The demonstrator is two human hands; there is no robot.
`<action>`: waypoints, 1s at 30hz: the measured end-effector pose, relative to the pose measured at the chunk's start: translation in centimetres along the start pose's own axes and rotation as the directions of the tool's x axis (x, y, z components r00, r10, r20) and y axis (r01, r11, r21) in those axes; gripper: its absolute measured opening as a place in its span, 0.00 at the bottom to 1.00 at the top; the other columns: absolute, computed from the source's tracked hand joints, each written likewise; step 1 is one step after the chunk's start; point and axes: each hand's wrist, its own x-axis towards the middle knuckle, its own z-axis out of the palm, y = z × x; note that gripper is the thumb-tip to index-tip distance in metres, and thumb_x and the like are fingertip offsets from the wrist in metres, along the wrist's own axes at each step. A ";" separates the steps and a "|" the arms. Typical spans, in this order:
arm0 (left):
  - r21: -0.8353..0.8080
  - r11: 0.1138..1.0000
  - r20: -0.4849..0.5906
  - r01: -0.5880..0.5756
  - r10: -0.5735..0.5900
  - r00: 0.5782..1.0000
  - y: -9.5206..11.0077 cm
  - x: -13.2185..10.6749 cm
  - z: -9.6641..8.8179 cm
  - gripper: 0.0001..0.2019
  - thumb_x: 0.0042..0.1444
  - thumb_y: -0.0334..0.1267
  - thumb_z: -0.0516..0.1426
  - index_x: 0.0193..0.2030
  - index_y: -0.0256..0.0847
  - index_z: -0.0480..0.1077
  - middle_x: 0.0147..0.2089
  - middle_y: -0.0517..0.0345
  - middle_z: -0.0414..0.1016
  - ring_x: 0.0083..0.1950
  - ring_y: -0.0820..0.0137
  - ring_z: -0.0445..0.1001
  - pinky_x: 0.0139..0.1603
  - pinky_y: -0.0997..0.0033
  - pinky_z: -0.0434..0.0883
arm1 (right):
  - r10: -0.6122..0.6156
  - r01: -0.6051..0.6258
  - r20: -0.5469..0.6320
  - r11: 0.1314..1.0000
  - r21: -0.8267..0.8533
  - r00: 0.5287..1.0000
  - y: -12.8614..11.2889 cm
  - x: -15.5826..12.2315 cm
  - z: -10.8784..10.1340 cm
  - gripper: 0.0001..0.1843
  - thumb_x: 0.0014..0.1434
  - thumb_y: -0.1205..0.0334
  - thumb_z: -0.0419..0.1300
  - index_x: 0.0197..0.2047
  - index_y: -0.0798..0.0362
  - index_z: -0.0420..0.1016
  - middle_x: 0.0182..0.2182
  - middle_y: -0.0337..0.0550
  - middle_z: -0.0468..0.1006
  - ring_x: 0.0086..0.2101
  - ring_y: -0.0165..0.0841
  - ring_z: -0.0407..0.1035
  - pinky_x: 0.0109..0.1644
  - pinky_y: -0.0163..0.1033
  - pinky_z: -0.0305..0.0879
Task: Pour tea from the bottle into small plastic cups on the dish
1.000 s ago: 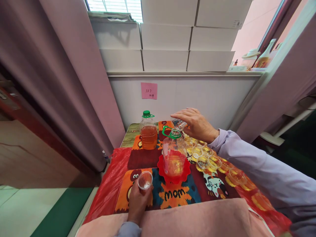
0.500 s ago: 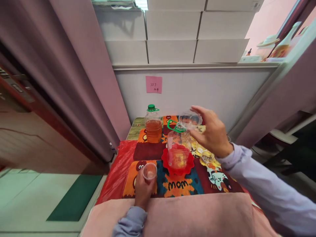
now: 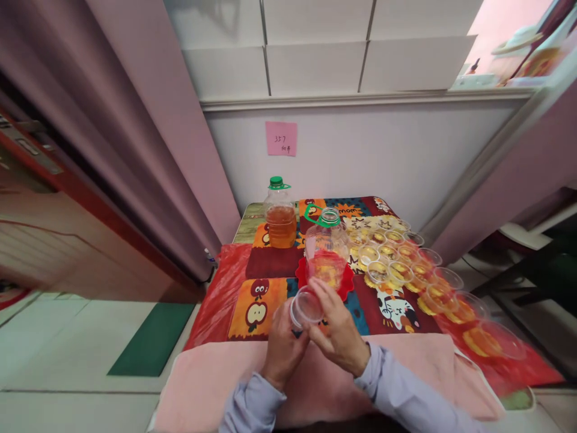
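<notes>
In front of me my left hand (image 3: pixel 283 347) is closed around a clear plastic cup (image 3: pixel 294 315). My right hand (image 3: pixel 339 332) grips a second clear cup (image 3: pixel 311 305), tilted against the first; whether one sits inside the other I cannot tell. Just beyond my hands a clear jug (image 3: pixel 327 239) with a green handle ring stands uncapped in a red scalloped dish (image 3: pixel 347 281). Behind and to its left is another jug (image 3: pixel 280 227), green-capped and partly full of amber liquid.
Several clear cups (image 3: pixel 378 272) with a little yellowish content stand in rows on the table's right side. A pink cloth (image 3: pixel 216 376) covers the near edge, beside a patterned mat (image 3: pixel 265 267) and red plastic sheeting (image 3: pixel 211 291). A wall rises behind.
My right hand has come down from the uncapped jug's mouth with its cup, toward my left hand. Both cups now touch or overlap. My view has tilted down, showing the rows of cups.
</notes>
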 end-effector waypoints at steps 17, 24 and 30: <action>-0.051 0.903 -0.212 0.426 -0.426 0.879 -7.8 2.8 -1.1 0.35 0.41 0.62 0.69 0.51 0.41 0.74 0.48 0.42 0.86 0.52 0.45 0.84 0.59 0.44 0.78 | 0.317 -0.428 -0.288 0.665 -0.612 0.904 16.2 -0.1 -11.1 0.34 0.58 0.39 0.72 0.59 0.54 0.78 0.73 0.68 0.64 0.72 0.62 0.58 0.74 0.72 0.52; -0.062 0.909 -0.183 0.411 -0.415 0.891 -7.3 2.7 -1.3 0.32 0.42 0.60 0.69 0.50 0.42 0.76 0.49 0.44 0.86 0.54 0.45 0.84 0.61 0.43 0.77 | 0.390 -0.424 -0.211 0.613 -0.667 0.896 17.6 -0.7 -10.2 0.39 0.52 0.37 0.75 0.60 0.52 0.77 0.76 0.66 0.61 0.74 0.61 0.54 0.76 0.72 0.43; -0.052 0.912 -0.180 0.407 -0.410 0.894 -7.1 2.8 -1.4 0.31 0.42 0.58 0.69 0.50 0.43 0.77 0.49 0.44 0.86 0.54 0.45 0.84 0.61 0.41 0.76 | 0.364 -0.414 -0.220 0.636 -0.651 0.905 17.0 -1.5 -10.2 0.27 0.58 0.49 0.70 0.56 0.53 0.76 0.75 0.66 0.62 0.74 0.59 0.55 0.76 0.72 0.42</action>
